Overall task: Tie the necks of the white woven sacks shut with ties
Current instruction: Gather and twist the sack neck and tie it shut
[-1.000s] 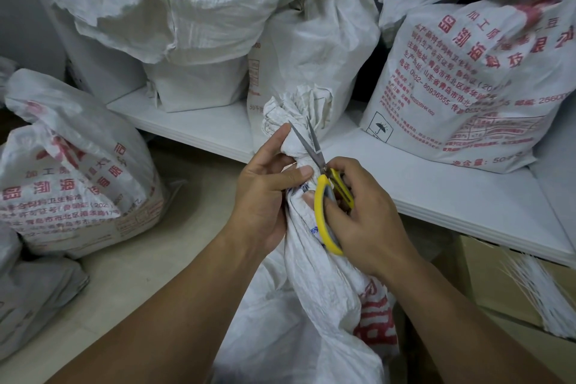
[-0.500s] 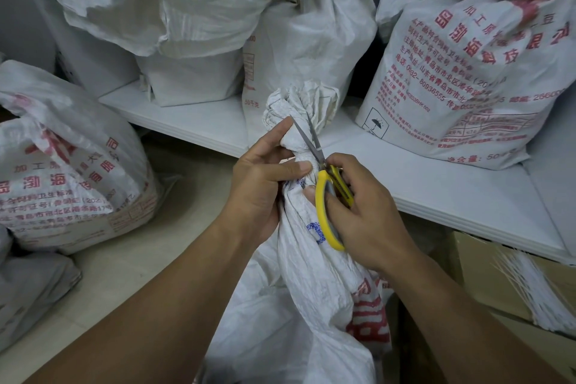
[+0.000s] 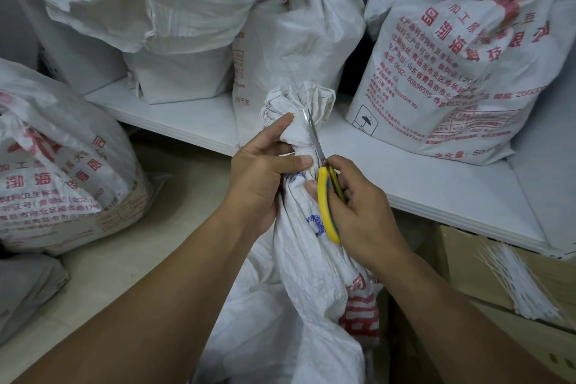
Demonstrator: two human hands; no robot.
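A white woven sack (image 3: 308, 271) stands in front of me, its neck gathered into a bunch (image 3: 296, 103) at the top. My left hand (image 3: 265, 174) grips the neck just below the bunch, thumb and forefinger wrapped round it. My right hand (image 3: 358, 209) holds yellow-handled scissors (image 3: 325, 196) against the neck's right side. Their blades point up and lie closed together. The tie itself is hidden under my fingers.
Several filled white sacks with red print stand on a white shelf (image 3: 420, 178) behind, and more lie on the floor at the left (image 3: 62, 165). A cardboard box (image 3: 467, 259) at the lower right holds a bundle of white ties (image 3: 517, 284).
The scissor blades were spread apart before and are now closed. My left forefinger has slid up along the neck. Both hands stay on the sack.
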